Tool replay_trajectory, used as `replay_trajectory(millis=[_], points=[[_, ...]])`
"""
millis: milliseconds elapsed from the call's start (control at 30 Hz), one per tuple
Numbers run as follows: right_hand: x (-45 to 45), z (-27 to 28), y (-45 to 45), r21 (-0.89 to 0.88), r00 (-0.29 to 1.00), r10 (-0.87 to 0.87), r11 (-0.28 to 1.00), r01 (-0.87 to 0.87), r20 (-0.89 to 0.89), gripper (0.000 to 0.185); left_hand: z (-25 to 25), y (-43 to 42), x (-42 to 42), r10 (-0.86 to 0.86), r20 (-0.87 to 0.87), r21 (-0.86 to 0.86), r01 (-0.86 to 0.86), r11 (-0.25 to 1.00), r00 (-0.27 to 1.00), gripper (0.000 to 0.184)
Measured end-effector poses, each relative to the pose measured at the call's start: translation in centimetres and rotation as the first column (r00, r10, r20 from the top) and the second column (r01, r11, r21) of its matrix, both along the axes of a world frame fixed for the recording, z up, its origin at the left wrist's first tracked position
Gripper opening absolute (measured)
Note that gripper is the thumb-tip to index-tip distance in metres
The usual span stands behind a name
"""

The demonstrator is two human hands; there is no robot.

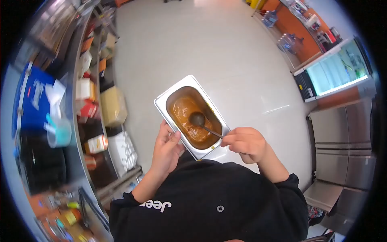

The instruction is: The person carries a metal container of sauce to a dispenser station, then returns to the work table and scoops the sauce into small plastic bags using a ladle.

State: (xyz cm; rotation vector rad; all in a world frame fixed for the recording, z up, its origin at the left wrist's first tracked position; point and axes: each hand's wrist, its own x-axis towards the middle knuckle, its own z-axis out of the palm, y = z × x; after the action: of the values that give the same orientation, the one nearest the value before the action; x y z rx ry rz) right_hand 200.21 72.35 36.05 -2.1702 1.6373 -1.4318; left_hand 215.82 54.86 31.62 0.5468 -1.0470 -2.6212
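Gripping steel pan (190, 81) w/ L hand (166, 149), fingers pt-hidden beneath; R hand (246, 144) clasps ladle (197, 118), underside I can't see in brown sauce (182, 108). Pale floor (201, 48); lit fridge (334, 70) approx 2 o'clock.

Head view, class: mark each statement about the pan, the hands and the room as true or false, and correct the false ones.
1. The right hand holds the handle of a ladle. True.
2. The left hand holds a spoon. False: it holds the side of the metal pan.
3. The pan contains clear water. False: it contains an opaque brown mixture.
4. A lit fridge stands on the right side of the picture. True.
5. The blue box is on the right side of the picture. False: it is on the left side.
6. The person wears a black top with white lettering on it. True.
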Motion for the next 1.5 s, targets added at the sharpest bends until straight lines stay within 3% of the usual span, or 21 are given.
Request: replay_trajectory(millis=[33, 100, 167, 367, 433, 633, 700, 733, 767, 833, 967, 1033, 1100, 1167, 1233, 1300, 1367, 1433, 1467, 1500], points=[[-2.0, 0.1, -1.1, -0.02, 0.994, -0.076, 0.997, 0.074, -0.076, 0.02, -0.2, -1.2, -2.4, -0.058, 0.004, -0.015, 0.058, 0.998, 0.998, 0.006], [-4.8, -0.2, -3.0, -0.037, 0.99, -0.13, 0.991, 0.128, -0.055, 0.022, -0.4, -2.9, -6.9, -0.161, 0.014, -0.023, 0.161, 0.987, 0.987, 0.006], [-7.3, -0.4, -3.5, 0.021, 0.993, -0.064, 0.998, 0.062, 0.096, 0.02, -0.6, -4.1, -11.7, -0.217, -0.027, 0.012, 0.218, 0.976, 0.976, 0.007], [-15.5, -3.0, -0.9, 0.018, 0.86, -0.443, 0.891, 0.453, 0.254, 0.019, -2.8, -6.7, -24.6, -0.436, 0.06, 0.037, 0.435, 0.9, 0.898, 0.008], [-19.1, -4.2, -2.8, 0.03, 0.823, -0.523, 0.847, 0.53, 0.223, 0.006, -4.1, -7.5, -29.3, -0.52, 0.058, -0.005, 0.521, 0.854, 0.852, 0.008], [-32.2, -6.9, -6.0, 0.068, 0.745, -0.486, 0.854, 0.515, 0.456, 0.01, -4.1, -12.6, -43.8, -0.631, 0.124, 0.007, 0.636, 0.772, 0.765, 0.005], [-37.7, -6.6, -7.4, 0.015, 0.54, -0.382, 0.826, 0.564, 0.75, 0.018, -3.2, -14.3, -48.5, -0.631, 0.115, -0.055, 0.639, 0.767, 0.767, 0.007], [-40.5, -7.5, -8.4, -0.006, 0.521, -0.327, 0.843, 0.538, 0.788, 0.022, -2.8, -14.7, -49.8, -0.625, 0.102, -0.061, 0.632, 0.773, 0.774, 0.013], [-43.4, -7.3, -9.6, -0.017, 0.532, -0.321, 0.845, 0.535, 0.784, 0.022, -2.6, -15.5, -51.3, -0.614, 0.097, -0.056, 0.62, 0.783, 0.783, 0.019], [-49.1, -7.0, -12.4, 0.349, 0.519, -0.732, 0.673, 0.652, 0.441, 0.03, -3.2, -17.5, -54.8, -0.595, 0.096, -0.067, 0.602, 0.796, 0.798, 0.03], [-59.8, -10.1, -17.6, 0.424, 0.458, -0.593, 0.801, 0.423, 0.662, 0.042, -5.3, -20.7, -62.5, -0.595, 0.087, -0.064, 0.601, 0.797, 0.799, 0.038], [-65.0, -11.5, -19.3, 0.451, 0.529, -0.578, 0.816, 0.362, 0.621, 0.048, -6.5, -22.5, -66.8, -0.611, 0.074, -0.078, 0.616, 0.784, 0.788, 0.041], [-71.4, -11.8, -20.4, 0.681, 0.521, -0.595, 0.731, 0.035, 0.612, 0.042, -7.3, -24.4, -72.2, -0.683, 0.148, -0.042, 0.694, 0.718, 0.715, 0.043], [-76.8, -12.8, -21.4, 0.657, 0.514, -0.572, 0.754, 0.021, 0.64, 0.041, -8.1, -26.6, -78.6, -0.739, 0.125, -0.055, 0.749, 0.66, 0.661, 0.05], [-81.9, -13.4, -21.0, 0.618, 0.302, -0.558, 0.77, -0.161, 0.773, 0.038, -9.7, -28.3, -85.1, -0.829, 0.182, -0.045, 0.846, 0.531, 0.529, 0.053], [-86.2, -13.2, -20.0, 0.617, 0.224, -0.58, 0.768, -0.171, 0.783, 0.036, -7.9, -29.5, -91.5, -0.857, 0.231, -0.014, 0.882, 0.471, 0.461, 0.056], [-91.3, -12.3, -19.6, 0.613, 0.156, -0.594, 0.777, -0.141, 0.789, 0.035, -7.2, -29.9, -98.6, -0.92, 0.27, -0.077, 0.959, 0.273, 0.284, 0.055], [-92.4, -12.0, -18.3, 0.732, 0.144, -0.718, 0.675, -0.09, 0.68, 0.04, -7.2, -28.4, -103.0, -0.93, 0.316, -0.092, 0.982, 0.164, 0.185, 0.051], [-95.0, -12.4, -17.8, 0.806, 0.174, -0.788, 0.586, -0.081, 0.591, 0.044, -7.2, -27.9, -107.1, -0.932, 0.354, -0.115, 0.993, 0.038, 0.077, 0.049], [-96.5, -13.1, -17.0, 0.805, 0.147, -0.792, 0.59, -0.063, 0.592, 0.044, -7.6, -27.0, -110.1, -0.919, 0.394, -0.134, 0.987, -0.092, -0.032, 0.047]])
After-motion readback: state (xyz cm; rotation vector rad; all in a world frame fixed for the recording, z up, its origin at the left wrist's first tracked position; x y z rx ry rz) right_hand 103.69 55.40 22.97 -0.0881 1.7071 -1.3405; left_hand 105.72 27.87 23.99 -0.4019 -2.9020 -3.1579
